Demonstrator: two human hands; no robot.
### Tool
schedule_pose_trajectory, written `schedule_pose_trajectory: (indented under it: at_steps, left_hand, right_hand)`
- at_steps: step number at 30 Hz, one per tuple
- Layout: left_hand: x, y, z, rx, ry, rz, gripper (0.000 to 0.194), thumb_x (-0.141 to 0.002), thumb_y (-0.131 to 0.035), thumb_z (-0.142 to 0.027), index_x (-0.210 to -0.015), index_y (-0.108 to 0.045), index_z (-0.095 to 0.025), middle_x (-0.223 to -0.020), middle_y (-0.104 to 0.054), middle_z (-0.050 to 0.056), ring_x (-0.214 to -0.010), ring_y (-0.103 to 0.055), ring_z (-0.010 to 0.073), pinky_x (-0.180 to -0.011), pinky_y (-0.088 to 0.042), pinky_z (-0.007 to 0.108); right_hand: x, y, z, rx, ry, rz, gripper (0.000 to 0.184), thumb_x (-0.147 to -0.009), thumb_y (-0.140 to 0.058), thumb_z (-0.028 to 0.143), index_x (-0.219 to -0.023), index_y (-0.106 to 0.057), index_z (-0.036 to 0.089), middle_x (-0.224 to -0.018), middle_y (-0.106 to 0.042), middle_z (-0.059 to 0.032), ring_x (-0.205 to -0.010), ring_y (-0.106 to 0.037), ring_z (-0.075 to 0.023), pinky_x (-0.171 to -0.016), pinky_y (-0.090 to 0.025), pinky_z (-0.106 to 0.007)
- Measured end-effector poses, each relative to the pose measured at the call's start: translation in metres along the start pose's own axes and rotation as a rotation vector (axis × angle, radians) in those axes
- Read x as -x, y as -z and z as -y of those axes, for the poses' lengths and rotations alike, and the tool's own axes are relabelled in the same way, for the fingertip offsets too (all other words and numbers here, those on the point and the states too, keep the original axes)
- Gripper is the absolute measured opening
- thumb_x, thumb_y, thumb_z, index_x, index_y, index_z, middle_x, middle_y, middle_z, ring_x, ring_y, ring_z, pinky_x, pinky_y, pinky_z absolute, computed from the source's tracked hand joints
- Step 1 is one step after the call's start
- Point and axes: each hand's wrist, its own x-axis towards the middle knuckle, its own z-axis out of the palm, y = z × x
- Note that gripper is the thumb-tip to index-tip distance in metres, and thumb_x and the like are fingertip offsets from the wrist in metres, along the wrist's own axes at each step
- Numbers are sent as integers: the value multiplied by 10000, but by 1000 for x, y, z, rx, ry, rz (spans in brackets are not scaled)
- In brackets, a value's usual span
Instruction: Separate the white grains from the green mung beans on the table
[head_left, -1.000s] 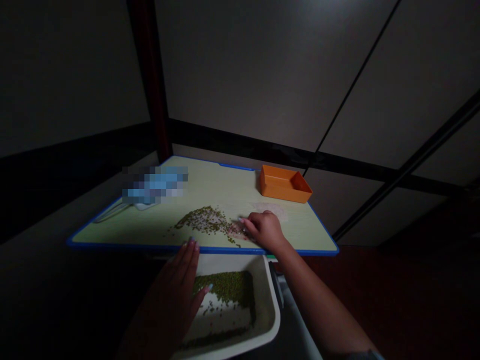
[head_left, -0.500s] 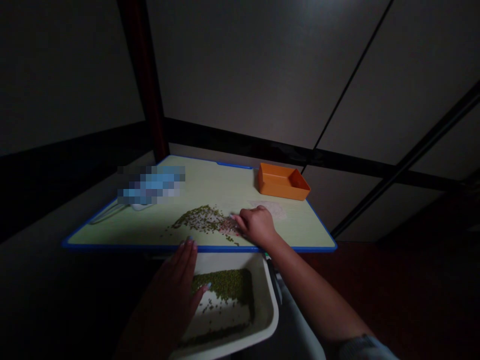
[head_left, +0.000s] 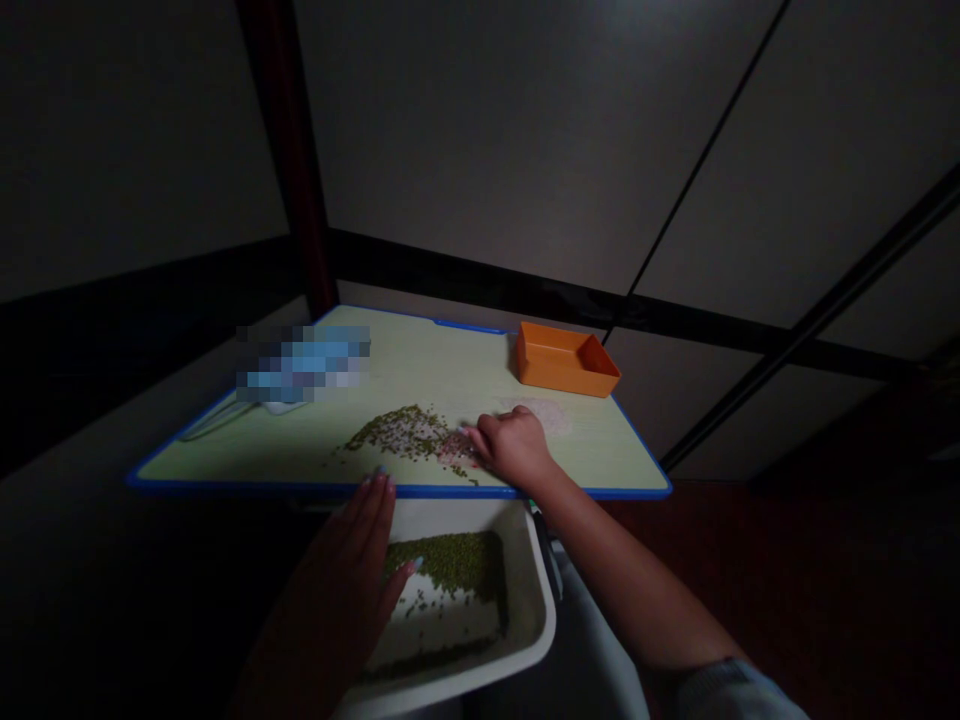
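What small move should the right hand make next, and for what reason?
Perhaps the right hand should sweep the stray green grains over the near edge of the table: they lie close to it, and the white tub below holds similar-looking grains.

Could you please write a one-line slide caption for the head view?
Right hand at small green grains on a blue-edged, pale-green tabletop; left hand near a white rectangular tub holding more.

A panelled wall (head_left: 480, 150) and small table (head_left: 427, 350) suggest a home.
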Motion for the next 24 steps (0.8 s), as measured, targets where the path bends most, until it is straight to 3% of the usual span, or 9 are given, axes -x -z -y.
schedule_pose_trajectory:
  at_steps: [24]
  left_hand:
    - [2,-5,0,48,31,-5,764,-873,-405,-493,-1454,-258,-18,-1426,-492,236,-1311,-497,317,-970,-491,427]
  right_hand:
    - [3,0,1,-5,30,-20,439,-998,-366,450,-895,-695,178,-781,-742,-93,-714,-662,-182,-740,-313,-305]
